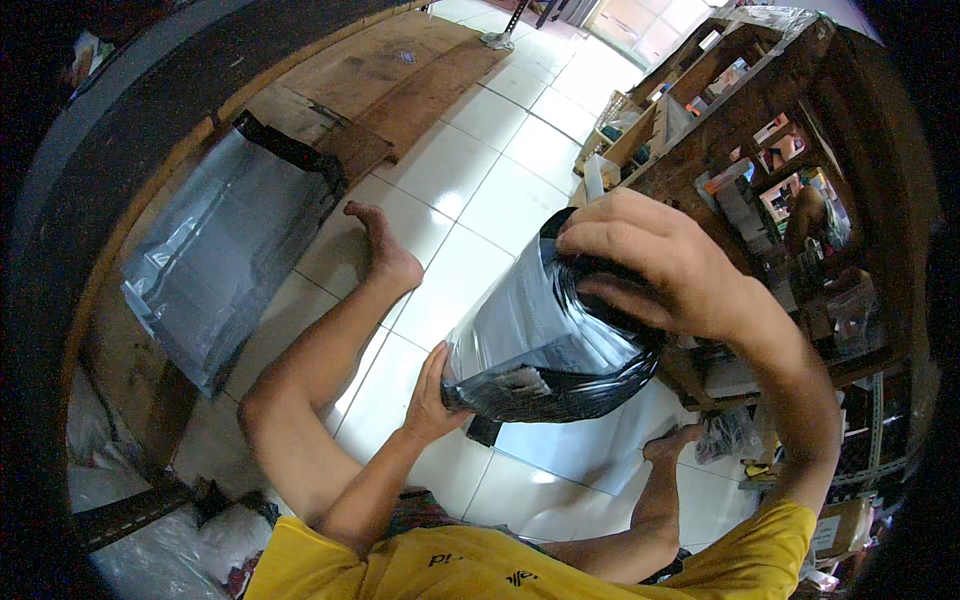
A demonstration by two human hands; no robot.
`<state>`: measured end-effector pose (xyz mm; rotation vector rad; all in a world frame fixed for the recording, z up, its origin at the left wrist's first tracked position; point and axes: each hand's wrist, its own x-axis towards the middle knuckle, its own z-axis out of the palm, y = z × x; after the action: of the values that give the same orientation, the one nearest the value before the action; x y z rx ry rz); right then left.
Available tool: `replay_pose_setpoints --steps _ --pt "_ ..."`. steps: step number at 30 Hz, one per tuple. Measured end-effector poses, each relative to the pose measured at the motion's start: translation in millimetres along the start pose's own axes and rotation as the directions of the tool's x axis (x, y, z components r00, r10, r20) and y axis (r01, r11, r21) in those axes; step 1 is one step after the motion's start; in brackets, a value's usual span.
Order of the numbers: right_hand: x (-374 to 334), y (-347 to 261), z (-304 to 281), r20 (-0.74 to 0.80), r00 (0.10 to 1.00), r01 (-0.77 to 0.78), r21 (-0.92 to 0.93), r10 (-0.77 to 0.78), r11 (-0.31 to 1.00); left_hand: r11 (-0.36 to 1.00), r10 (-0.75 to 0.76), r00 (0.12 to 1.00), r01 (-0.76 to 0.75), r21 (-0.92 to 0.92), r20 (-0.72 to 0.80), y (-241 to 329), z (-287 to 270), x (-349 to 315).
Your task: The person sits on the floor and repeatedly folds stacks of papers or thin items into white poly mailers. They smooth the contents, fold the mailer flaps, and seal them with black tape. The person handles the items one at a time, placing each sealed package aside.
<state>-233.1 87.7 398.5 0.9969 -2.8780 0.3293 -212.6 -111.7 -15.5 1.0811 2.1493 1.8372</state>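
Observation:
In front of me, a thick roll of silver-grey and black plastic film (520, 310) is held up at a tilt over the floor. My right hand (660, 255) curls over its upper end, with fingers gripping the black edge around the hollow middle. Lower down, my left hand (432, 400) holds the roll's left end, its fingers pressed against the film and partly hidden behind it. Black film bulges loosely along the near side. A flat grey plastic sheet (570, 445) lies on the floor beneath the roll.
To the left, a grey plastic piece with black edges (225, 250) lies partly over brown cardboard (420, 70). On the right stands a dark wooden shelf (690, 170) with assorted items. My bare legs spread on white floor tiles (470, 170). Crumpled clear plastic (728, 437) sits by my right foot.

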Motion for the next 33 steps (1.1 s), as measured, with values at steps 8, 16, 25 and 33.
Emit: replay_pose_setpoints --steps 8,16,25,33 --pt "-4.6 3.7 14.1 -0.102 0.991 0.091 -0.012 -0.092 0.996 1.0 -0.006 1.0 0.006 0.019 -0.015 1.1 2.0 -0.8" --pt "-3.2 -3.0 14.7 -0.139 0.984 0.115 -0.012 -0.115 0.993 0.998 0.029 0.999 -0.028 0.048 -0.028 3.4 -1.5 -0.4" --pt "-4.2 -13.6 7.5 0.006 0.962 0.266 -0.236 -0.272 0.935 0.998 -0.032 0.999 0.033 0.052 -0.017 5.8 0.3 -4.0" --pt "2.8 -38.0 -4.7 0.219 0.964 0.2 -0.204 -0.154 0.958 0.999 -0.019 0.999 0.021 0.042 -0.037 7.6 0.8 -5.5"
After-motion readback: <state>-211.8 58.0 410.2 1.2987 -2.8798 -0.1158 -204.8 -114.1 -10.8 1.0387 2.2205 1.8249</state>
